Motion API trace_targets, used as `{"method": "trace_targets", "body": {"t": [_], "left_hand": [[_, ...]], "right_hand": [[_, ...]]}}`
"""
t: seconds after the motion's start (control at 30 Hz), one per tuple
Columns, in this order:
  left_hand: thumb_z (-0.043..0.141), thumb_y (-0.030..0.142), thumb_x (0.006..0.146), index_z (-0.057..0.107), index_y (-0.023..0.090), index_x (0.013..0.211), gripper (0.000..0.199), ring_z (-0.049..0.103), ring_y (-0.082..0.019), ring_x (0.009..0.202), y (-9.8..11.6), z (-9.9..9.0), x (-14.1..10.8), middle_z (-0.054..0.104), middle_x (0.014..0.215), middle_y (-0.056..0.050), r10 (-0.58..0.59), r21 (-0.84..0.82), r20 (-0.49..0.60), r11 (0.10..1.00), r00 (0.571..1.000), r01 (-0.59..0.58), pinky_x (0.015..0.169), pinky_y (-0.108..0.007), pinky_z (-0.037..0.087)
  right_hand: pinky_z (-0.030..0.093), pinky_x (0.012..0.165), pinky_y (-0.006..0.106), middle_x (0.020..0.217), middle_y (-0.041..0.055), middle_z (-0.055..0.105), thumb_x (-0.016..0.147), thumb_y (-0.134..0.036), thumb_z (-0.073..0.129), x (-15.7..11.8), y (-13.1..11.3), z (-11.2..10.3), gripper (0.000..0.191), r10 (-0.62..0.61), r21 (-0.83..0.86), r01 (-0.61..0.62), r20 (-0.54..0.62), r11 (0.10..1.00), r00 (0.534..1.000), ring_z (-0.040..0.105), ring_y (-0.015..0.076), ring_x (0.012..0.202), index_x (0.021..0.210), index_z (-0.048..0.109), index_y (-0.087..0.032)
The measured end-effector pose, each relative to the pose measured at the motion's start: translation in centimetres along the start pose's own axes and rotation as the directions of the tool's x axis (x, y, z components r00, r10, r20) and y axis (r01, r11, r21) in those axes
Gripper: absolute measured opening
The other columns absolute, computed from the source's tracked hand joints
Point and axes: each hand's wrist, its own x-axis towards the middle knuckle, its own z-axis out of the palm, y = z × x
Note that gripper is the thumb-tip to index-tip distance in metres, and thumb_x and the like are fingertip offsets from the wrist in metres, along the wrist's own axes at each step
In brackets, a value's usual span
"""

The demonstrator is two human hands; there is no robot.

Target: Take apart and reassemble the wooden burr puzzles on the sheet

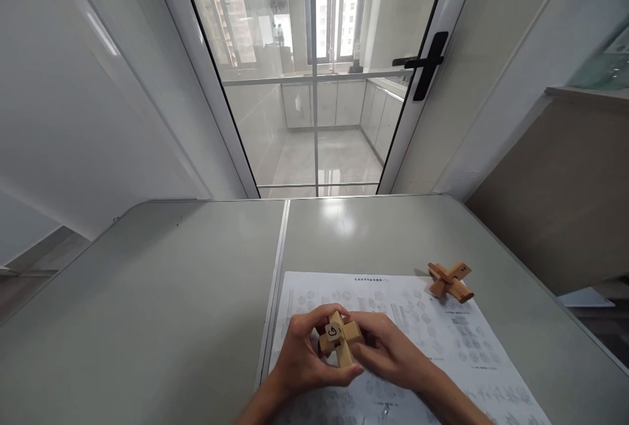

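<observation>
A light wooden burr puzzle (344,351) of interlocking bars is held up between both hands, with a dark mark on the end of the bar facing me. My left hand (299,353) grips it from the left, fingers over the top and thumb along the lower bar. From the right, my right hand (390,350) pinches the bar that sticks out on that side; its fingertips are partly hidden behind the wood. Under the hands lies a printed instruction sheet (319,287) with rows of small diagrams, too faint to read.
A second, darker wooden puzzle (449,281) shaped like a cross rests on the sheet's far right corner. The grey table (196,281) has a pale seam (278,261) left of the sheet. Beyond its far edge stands a glass door (314,78) with a black handle (427,65).
</observation>
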Motion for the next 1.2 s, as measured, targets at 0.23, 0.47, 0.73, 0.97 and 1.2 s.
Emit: {"method": "trace_targets", "body": {"t": [0.23, 0.47, 0.73, 0.97, 1.2], "left_hand": [[0.092, 0.045, 0.072, 0.070, 0.017, 0.134, 0.071, 0.051, -0.013, 0.069, -0.9, -0.7, -0.2, 0.063, 0.084, -0.001, -0.072, 0.013, 0.046, 0.997, 0.996, 0.072, 0.062, -0.023, 0.044], [0.091, 0.054, 0.075, 0.075, 0.022, 0.123, 0.060, 0.065, -0.024, 0.099, -0.8, -0.8, 0.2, 0.068, 0.110, -0.008, 0.030, 0.081, -0.068, 0.996, 0.997, -0.025, 0.088, -0.033, 0.055], [0.093, 0.048, 0.076, 0.077, 0.025, 0.119, 0.053, 0.066, -0.026, 0.102, -0.7, -0.6, 0.1, 0.065, 0.112, -0.008, 0.125, 0.096, -0.085, 0.989, 0.989, -0.116, 0.093, -0.039, 0.055], [0.093, 0.056, 0.077, 0.074, 0.027, 0.125, 0.060, 0.064, -0.025, 0.099, -0.9, -0.7, 0.0, 0.065, 0.112, -0.008, 0.230, 0.103, -0.067, 0.969, 0.971, -0.223, 0.091, -0.039, 0.055], [0.090, 0.059, 0.081, 0.070, 0.032, 0.133, 0.062, 0.066, -0.025, 0.101, -0.6, -0.4, -0.1, 0.068, 0.114, -0.009, 0.340, 0.095, -0.046, 0.938, 0.939, -0.335, 0.087, -0.038, 0.056]], "right_hand": [[0.045, 0.063, 0.028, 0.075, 0.0004, 0.061, 0.102, -0.043, 0.065, 0.1, 0.7, 0.3, 0.023, -0.015, -0.028, 0.014, -0.066, 1.000, 0.998, 0.050, 0.0168, 0.065, 0.095, 0.070, -0.021], [0.047, 0.071, 0.030, 0.080, 0.0025, 0.065, 0.111, -0.056, 0.050, 0.1, 0.9, 0.3, 0.040, -0.001, 0.037, 0.004, -0.060, 0.999, 0.998, 0.057, 0.0189, 0.075, 0.110, 0.066, -0.019], [0.040, 0.065, 0.028, 0.078, 0.0009, 0.058, 0.111, -0.059, 0.049, 0.0, 0.7, 0.5, 0.043, 0.023, 0.103, -0.023, -0.001, 0.994, 1.000, 0.049, 0.0162, 0.070, 0.098, 0.059, -0.020], [0.037, 0.061, 0.028, 0.068, -0.0026, 0.054, 0.111, -0.060, 0.049, 0.0, 0.8, 0.5, 0.044, 0.024, 0.212, -0.039, 0.074, 0.977, 0.997, 0.045, 0.0131, 0.060, 0.097, 0.058, -0.020], [0.035, 0.055, 0.025, 0.063, -0.0057, 0.049, 0.109, -0.066, 0.052, 0.1, 1.0, 0.7, 0.049, 0.061, 0.392, -0.135, 0.196, 0.910, 0.979, 0.042, 0.0105, 0.051, 0.101, 0.060, -0.018]]}}
